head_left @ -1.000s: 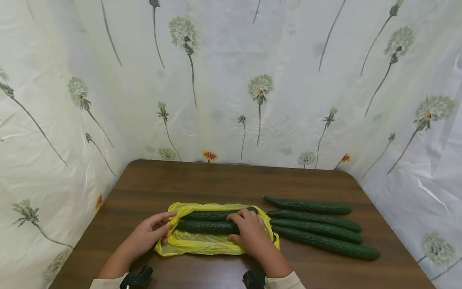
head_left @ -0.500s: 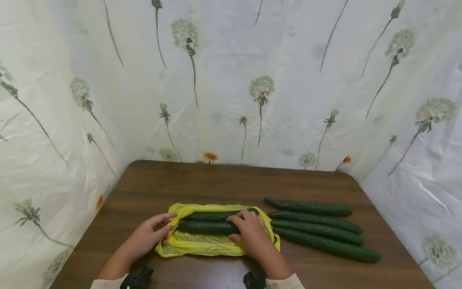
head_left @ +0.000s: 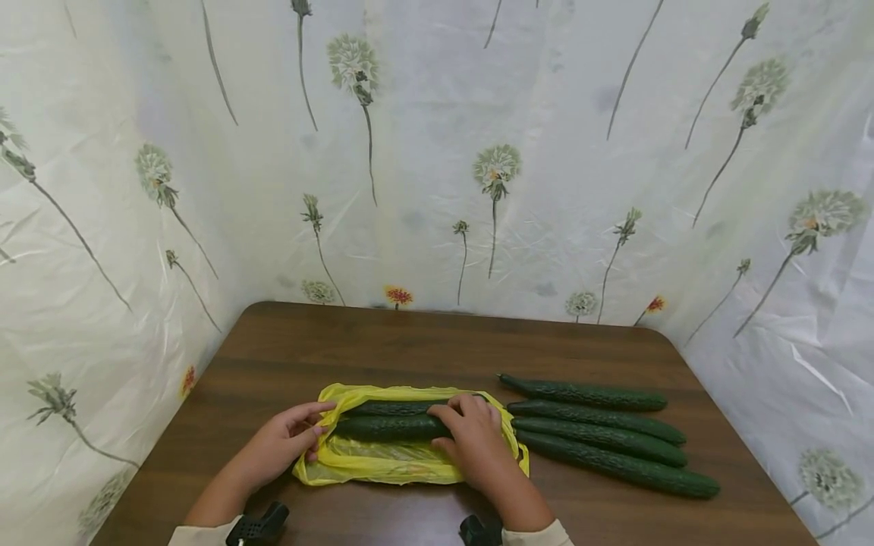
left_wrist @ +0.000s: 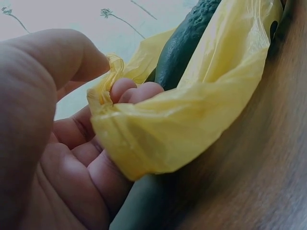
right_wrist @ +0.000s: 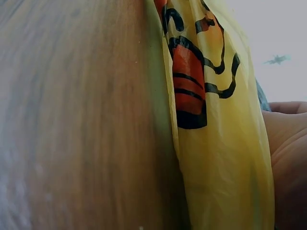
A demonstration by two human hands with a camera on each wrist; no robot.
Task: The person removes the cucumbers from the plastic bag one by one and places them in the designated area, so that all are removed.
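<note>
A yellow plastic bag [head_left: 382, 474] lies spread on the table, its opening facing up, with two dark green cucumbers [head_left: 389, 428] side by side inside. At the bag's left end, my left hand [head_left: 276, 444] pinches the rim between thumb and fingers; the left wrist view shows the bunched plastic [left_wrist: 158, 129] at the fingertips. My right hand [head_left: 478, 444] curls over the right part of the nearer cucumber and grips it. In the right wrist view the bag's printed side [right_wrist: 225, 143] hides most of that hand [right_wrist: 290, 143].
Several more cucumbers [head_left: 601, 440] lie side by side on the brown table [head_left: 382, 345], just right of the bag. A pale curtain [head_left: 423, 152] with dandelion prints hangs behind and at both sides of the table.
</note>
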